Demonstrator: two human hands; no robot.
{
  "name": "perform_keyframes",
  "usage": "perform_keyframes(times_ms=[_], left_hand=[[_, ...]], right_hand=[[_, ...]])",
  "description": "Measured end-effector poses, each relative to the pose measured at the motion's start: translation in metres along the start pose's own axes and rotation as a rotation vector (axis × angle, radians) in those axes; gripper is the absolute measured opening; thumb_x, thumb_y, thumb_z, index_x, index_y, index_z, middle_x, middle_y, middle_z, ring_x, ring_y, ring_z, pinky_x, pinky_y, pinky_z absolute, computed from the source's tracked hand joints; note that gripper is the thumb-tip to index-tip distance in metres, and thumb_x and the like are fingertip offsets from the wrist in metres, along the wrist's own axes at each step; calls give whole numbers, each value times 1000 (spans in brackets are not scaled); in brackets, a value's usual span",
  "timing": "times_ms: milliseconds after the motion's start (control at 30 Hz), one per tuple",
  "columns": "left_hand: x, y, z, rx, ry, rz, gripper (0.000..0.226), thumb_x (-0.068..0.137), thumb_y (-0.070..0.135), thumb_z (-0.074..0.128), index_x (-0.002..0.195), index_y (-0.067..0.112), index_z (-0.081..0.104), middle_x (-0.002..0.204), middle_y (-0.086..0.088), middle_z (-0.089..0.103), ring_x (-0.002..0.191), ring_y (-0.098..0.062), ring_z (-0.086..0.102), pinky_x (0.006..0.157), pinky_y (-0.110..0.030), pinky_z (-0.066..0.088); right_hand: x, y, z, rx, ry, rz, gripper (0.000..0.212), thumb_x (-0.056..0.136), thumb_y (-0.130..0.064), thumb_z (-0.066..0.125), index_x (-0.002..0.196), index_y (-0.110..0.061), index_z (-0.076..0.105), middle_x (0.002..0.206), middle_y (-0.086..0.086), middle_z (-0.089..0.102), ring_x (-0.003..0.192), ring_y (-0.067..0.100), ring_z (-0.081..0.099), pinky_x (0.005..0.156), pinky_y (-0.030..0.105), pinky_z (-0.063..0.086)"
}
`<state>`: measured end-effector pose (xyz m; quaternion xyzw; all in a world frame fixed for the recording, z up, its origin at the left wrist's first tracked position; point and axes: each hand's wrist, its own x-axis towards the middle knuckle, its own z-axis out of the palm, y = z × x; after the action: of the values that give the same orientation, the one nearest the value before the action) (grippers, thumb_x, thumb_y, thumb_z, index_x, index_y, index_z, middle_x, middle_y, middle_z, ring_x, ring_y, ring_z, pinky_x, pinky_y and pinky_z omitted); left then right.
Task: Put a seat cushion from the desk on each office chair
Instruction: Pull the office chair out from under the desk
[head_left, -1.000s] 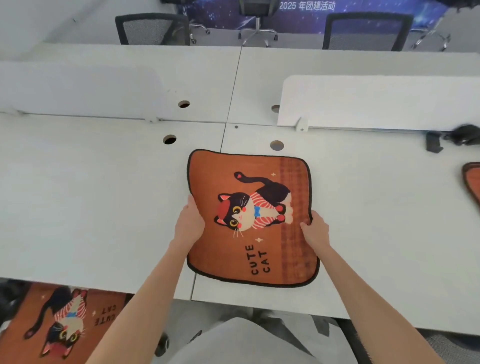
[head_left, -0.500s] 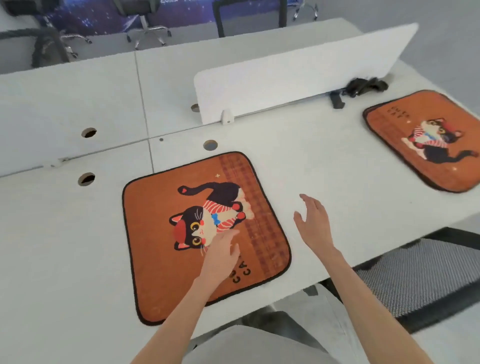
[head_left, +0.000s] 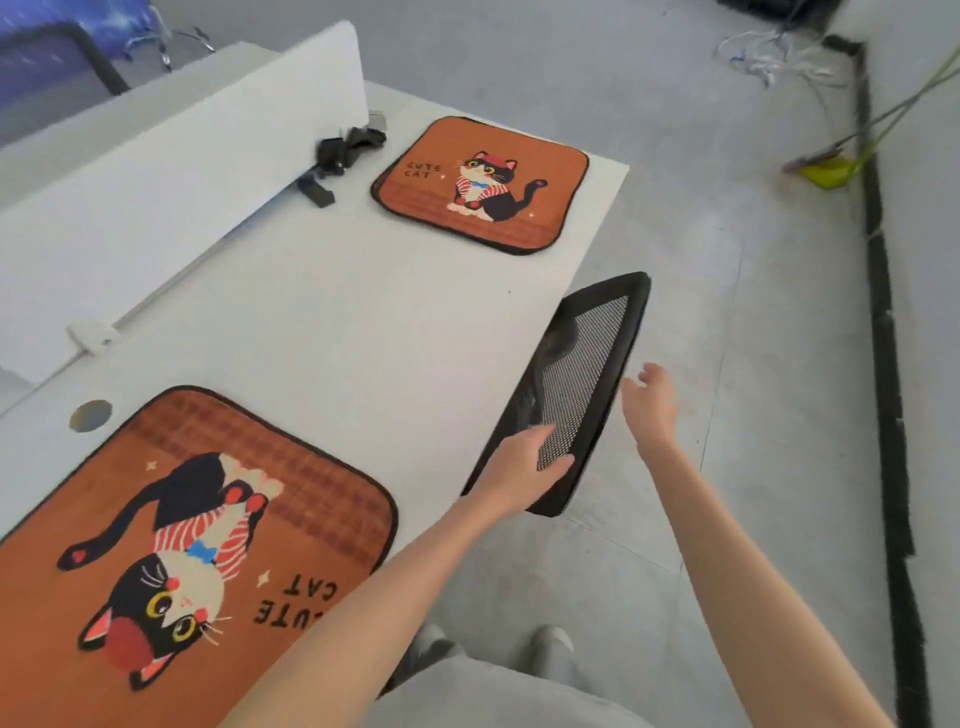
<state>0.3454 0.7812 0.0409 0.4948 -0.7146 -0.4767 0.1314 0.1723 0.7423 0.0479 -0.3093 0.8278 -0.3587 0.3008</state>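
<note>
An orange cat-print seat cushion (head_left: 171, 525) lies flat at the near left of the white desk (head_left: 363, 332). A second one (head_left: 483, 184) lies at the desk's far right end. A black mesh chair back (head_left: 576, 374) stands tucked against the desk's right edge; its seat is hidden. My left hand (head_left: 524, 467) grips the near top edge of that chair back, fingers curled over the mesh. My right hand (head_left: 652, 405) hovers just right of the chair back with relaxed fingers and holds nothing.
A white divider panel (head_left: 182, 150) runs along the desk's back, with a black clamp (head_left: 343, 153) at its end. A round cable hole (head_left: 91, 415) sits beside the near cushion. Grey floor spreads to the right, with a green dustpan (head_left: 826, 171) and a black cable strip (head_left: 883, 312).
My view swung right. My left hand left the near cushion and took hold of the chair back. My right hand moved off the desk to beside the chair.
</note>
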Motion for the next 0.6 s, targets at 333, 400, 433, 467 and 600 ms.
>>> perform_keyframes(times_ms=[333, 400, 433, 467, 600], left_hand=[[25, 26, 58, 182, 91, -141, 55, 78, 14, 62, 130, 11, 41, 124, -9, 51, 110, -28, 56, 93, -35, 46], [26, 31, 67, 171, 103, -151, 57, 77, 13, 64, 130, 12, 42, 123, -9, 53, 109, -27, 56, 94, -36, 47], [27, 34, 71, 166, 112, -152, 59, 76, 13, 65, 130, 13, 42, 123, -8, 54, 109, -27, 56, 94, -36, 47], [28, 38, 78, 161, 122, -152, 60, 76, 13, 66, 131, 14, 43, 123, -8, 55, 109, -26, 56, 94, -37, 48], [33, 56, 105, 155, 120, -128, 60, 75, 14, 68, 130, 14, 44, 120, -9, 57, 104, -27, 59, 91, -41, 51]], right_hand=[[28, 18, -5, 528, -491, 370, 18, 90, -5, 52, 72, -7, 53, 70, 7, 53, 64, 17, 51, 57, 32, 47], [33, 24, -10, 514, -500, 361, 18, 91, -6, 52, 73, -9, 52, 71, 6, 52, 63, 16, 50, 58, 31, 47], [36, 27, -13, 518, -495, 355, 18, 91, -7, 52, 73, -9, 52, 72, 6, 53, 64, 16, 50, 58, 31, 47], [38, 30, -17, 516, -493, 351, 18, 91, -8, 51, 74, -9, 52, 72, 5, 53, 65, 16, 51, 58, 31, 47], [48, 46, -44, 516, -468, 332, 20, 92, -9, 50, 72, -9, 51, 72, 4, 53, 64, 14, 50, 56, 29, 46]])
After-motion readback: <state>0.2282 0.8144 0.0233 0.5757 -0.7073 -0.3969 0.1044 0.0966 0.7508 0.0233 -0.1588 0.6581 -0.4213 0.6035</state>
